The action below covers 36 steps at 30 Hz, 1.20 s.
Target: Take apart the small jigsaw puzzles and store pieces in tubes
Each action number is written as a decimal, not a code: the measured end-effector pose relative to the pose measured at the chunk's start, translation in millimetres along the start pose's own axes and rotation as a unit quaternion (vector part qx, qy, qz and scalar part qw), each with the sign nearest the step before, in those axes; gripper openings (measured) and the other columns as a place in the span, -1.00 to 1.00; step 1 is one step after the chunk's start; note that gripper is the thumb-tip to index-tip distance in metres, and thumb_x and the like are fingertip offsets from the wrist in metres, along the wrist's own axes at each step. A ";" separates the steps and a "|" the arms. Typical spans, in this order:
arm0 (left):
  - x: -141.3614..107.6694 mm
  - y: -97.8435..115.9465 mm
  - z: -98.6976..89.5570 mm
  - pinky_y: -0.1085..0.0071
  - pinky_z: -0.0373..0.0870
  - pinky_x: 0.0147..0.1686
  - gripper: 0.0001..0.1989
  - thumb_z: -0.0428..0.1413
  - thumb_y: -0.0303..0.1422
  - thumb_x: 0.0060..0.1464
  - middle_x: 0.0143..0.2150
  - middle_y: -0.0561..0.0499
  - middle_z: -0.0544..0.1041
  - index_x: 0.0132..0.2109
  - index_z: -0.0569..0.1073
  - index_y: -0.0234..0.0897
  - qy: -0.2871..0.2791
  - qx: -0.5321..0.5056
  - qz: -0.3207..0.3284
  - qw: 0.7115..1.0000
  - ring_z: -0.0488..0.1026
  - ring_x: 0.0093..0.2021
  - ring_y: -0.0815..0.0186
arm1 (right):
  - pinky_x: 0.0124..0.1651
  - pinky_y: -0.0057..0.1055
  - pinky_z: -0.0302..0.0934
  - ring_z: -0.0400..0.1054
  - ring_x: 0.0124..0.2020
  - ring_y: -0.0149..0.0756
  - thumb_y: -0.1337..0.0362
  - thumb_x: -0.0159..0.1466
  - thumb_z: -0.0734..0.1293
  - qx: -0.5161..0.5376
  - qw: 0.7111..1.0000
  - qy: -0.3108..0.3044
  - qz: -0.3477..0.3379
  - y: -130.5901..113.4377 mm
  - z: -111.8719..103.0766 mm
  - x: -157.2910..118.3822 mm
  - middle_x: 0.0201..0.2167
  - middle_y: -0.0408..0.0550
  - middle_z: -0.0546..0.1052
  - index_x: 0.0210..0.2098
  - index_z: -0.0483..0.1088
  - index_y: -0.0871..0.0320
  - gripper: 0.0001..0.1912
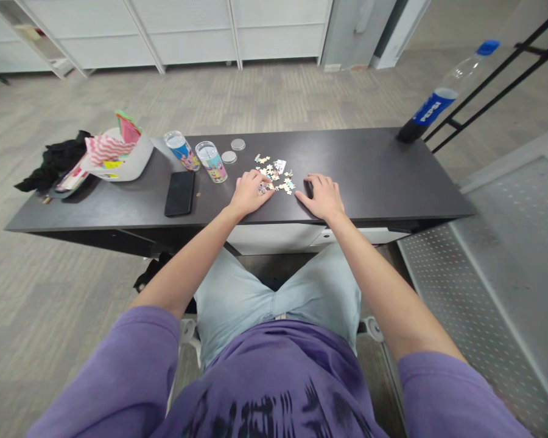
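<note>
A loose pile of small jigsaw puzzle pieces [281, 176] lies on the dark tabletop in front of me, some cream-coloured and some printed. My left hand [249, 191] rests at the pile's left edge, thumb and fingers apart, with several pieces on the table between them. It touches the pieces but does not visibly lift any. On the other side of the pile, my right hand [323, 196] lies on the table with fingers stretched out. Its thumb points toward the nearest pieces, and nothing shows in it.
Left of the pile stand two printed clear canisters [212, 162], with two round metal lids [229, 157] beside them. A black phone [179, 193] lies nearer me. Farther left is a white basket [134, 163] holding packets. A Pepsi bottle [432, 108] stands at the table's far right corner.
</note>
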<state>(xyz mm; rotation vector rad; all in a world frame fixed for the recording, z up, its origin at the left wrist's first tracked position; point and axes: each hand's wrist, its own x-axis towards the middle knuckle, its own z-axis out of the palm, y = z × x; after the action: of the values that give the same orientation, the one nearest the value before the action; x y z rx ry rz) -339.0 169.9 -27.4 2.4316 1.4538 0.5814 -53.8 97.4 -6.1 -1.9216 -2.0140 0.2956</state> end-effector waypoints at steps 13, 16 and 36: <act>22.2 -12.6 1.5 -0.27 0.73 0.52 -0.64 0.47 -0.15 0.81 0.54 -0.25 0.61 0.49 0.69 -0.18 0.114 -0.037 -0.040 0.992 0.63 0.47 -0.20 | 0.72 0.51 0.28 0.40 0.64 0.66 -0.10 0.69 0.49 0.019 1.000 0.011 0.010 -14.9 16.1 38.1 0.66 0.48 0.55 0.60 0.64 0.16 -0.33; 12.7 -8.0 3.0 -0.45 0.43 0.75 -0.33 0.54 -0.07 0.73 0.75 -0.36 0.44 0.70 0.56 -0.18 0.075 -0.008 -0.048 0.996 0.36 0.75 -0.39 | 0.72 0.46 0.28 0.42 0.63 0.58 0.01 0.70 0.49 0.048 0.999 0.023 0.006 -20.1 22.9 57.8 0.60 0.44 0.60 0.48 0.70 0.12 -0.50; 35.1 22.1 10.9 -0.35 0.52 0.69 -0.55 0.46 -0.20 0.80 0.65 -0.28 0.55 0.61 0.63 -0.18 0.005 0.024 0.002 1.000 0.52 0.62 -0.26 | 0.37 0.13 0.68 0.78 0.02 0.13 0.15 0.54 0.53 0.325 0.944 0.057 0.012 -4.2 37.5 85.6 0.07 0.11 0.85 -0.01 0.68 -0.04 -0.92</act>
<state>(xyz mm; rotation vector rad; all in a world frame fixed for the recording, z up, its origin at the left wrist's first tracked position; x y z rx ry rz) -301.9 190.3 -20.7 2.4728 1.4831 0.5670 -74.3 185.4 -30.4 -1.4988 -1.5479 0.7333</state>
